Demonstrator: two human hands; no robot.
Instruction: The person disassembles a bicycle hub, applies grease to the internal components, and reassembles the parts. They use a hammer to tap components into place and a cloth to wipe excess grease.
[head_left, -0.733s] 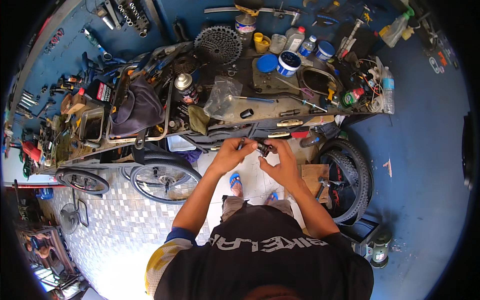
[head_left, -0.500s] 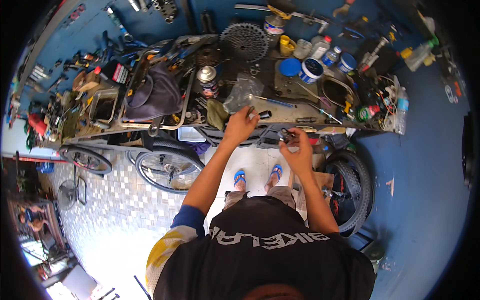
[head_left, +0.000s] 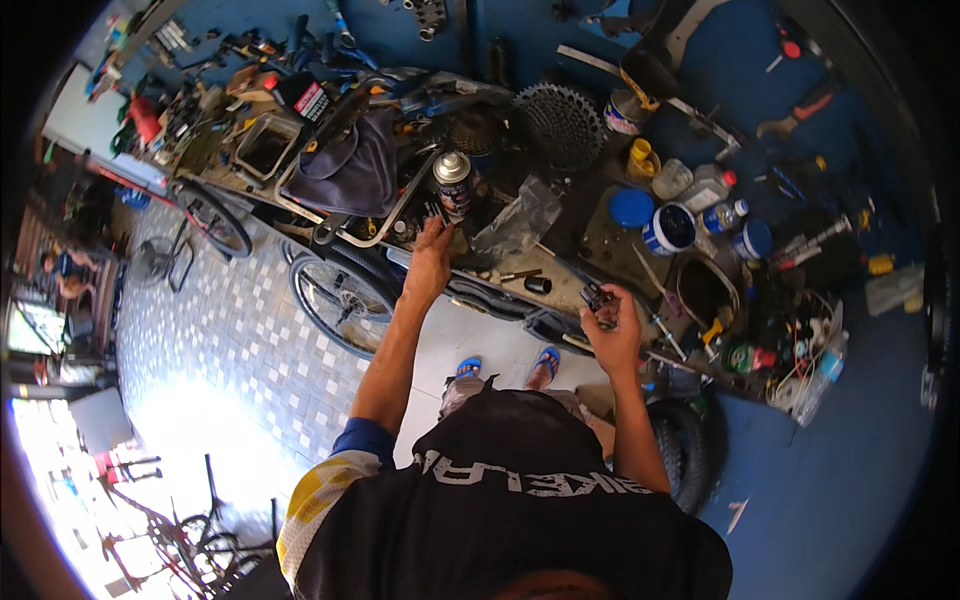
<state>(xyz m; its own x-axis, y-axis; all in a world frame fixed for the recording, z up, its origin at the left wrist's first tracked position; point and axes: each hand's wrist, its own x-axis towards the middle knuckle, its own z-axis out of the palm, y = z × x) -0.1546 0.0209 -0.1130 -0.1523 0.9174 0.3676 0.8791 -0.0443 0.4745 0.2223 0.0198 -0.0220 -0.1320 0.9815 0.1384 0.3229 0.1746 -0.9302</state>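
Observation:
My left hand reaches to the bench edge, fingers stretched out beside an olive cloth mostly hidden behind it. A spray can stands just beyond those fingertips. My right hand is closed around a small dark metal part, held over the front of the bench; the fingers cover some of it. Between the hands, a short black cylinder and a thin rod lie on the bench. A clear plastic bag lies behind them.
A large cassette sprocket stands at the back of the bench. Tubs and bottles, including a blue-and-white tub, crowd the right. A dark cloth lies on the left. Bicycle wheels stand below, left of my feet.
The view has turned, tilting the bench down to the right. My left hand has moved left from the black cylinder to the olive cloth. My right hand still holds the metal part.

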